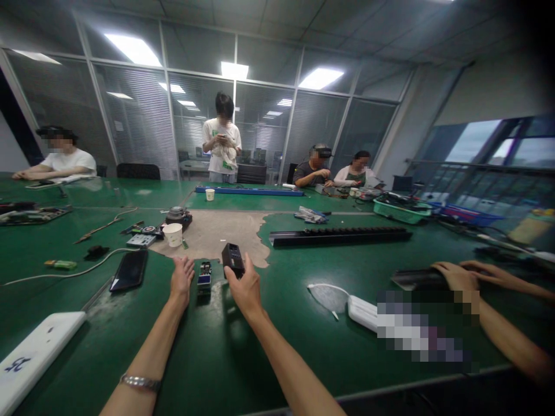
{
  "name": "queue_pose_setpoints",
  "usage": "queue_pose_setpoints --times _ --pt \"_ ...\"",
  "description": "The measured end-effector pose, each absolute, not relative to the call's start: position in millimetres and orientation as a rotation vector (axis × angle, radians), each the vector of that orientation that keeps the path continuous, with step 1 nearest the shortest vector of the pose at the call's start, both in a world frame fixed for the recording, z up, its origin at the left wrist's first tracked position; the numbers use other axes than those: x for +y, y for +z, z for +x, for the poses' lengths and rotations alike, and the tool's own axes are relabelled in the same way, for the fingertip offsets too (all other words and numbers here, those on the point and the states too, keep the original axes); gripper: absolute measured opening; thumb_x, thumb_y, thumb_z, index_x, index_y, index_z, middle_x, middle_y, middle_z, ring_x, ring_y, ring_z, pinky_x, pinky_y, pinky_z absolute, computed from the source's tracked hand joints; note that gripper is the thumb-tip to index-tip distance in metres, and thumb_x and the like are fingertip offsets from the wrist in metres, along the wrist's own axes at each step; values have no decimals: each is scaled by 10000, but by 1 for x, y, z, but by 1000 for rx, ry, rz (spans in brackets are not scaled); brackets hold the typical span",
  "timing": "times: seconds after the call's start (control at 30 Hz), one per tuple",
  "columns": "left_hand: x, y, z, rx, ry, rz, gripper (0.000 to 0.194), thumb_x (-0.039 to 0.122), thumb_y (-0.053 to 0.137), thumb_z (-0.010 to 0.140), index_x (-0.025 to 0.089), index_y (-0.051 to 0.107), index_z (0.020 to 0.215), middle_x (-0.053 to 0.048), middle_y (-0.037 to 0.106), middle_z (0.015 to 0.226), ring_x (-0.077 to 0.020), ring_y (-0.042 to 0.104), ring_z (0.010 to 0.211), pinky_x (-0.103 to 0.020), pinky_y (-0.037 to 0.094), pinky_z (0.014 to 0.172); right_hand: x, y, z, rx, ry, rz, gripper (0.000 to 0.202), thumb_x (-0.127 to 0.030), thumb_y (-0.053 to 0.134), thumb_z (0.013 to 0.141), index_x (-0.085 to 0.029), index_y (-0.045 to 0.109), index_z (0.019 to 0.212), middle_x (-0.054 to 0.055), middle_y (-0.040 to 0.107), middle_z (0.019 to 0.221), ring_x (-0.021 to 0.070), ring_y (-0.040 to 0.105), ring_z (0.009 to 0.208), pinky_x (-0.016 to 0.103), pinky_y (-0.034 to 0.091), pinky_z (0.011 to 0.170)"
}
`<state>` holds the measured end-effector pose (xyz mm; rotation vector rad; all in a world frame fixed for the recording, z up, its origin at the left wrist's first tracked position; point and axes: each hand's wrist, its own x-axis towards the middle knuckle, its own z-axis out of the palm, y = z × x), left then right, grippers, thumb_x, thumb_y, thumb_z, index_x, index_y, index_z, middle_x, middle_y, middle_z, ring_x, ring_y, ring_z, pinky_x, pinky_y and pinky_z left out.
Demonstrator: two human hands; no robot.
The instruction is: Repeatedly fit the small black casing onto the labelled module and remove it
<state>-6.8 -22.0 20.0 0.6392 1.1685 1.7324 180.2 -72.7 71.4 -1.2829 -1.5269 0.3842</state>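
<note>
My right hand [246,286] grips a small black box-shaped housing [233,258] between thumb and fingers, tilted just above the table. My left hand [182,278] rests on its edge with fingers loosely stretched out and nothing in it. Between the two hands lies a small electronic module [204,280] with a blue face and bare parts at its far end. The left hand is beside this module, apart from it.
A paper cup [173,234], a speaker-like part [178,217] and a dark phone [129,270] lie left. A white power bank [364,315] with a cable and a long black rail [342,236] lie right. Another person's hands [462,280] work at far right; several people are across the table.
</note>
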Motion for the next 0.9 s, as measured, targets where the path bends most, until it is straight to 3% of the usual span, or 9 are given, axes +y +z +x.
queue_pose_setpoints --times 0.63,0.9 --pt "-19 18 -13 1166 1747 593 779 693 210 820 149 415 1339 -167 453 1348 -216 429 1241 -355 298 1032 -76 65 100 -1809 295 -1464 830 -369 595 782 -27 172 1409 202 635 1036 301 626 936 351 466 780" --pt "-19 17 -13 1192 1742 587 758 691 234 818 160 436 1319 -159 485 1321 -212 442 1230 -358 309 1024 -84 45 102 -1881 317 -1445 836 -334 598 772 -29 157 1413 225 548 1192 297 562 1056 363 427 859"
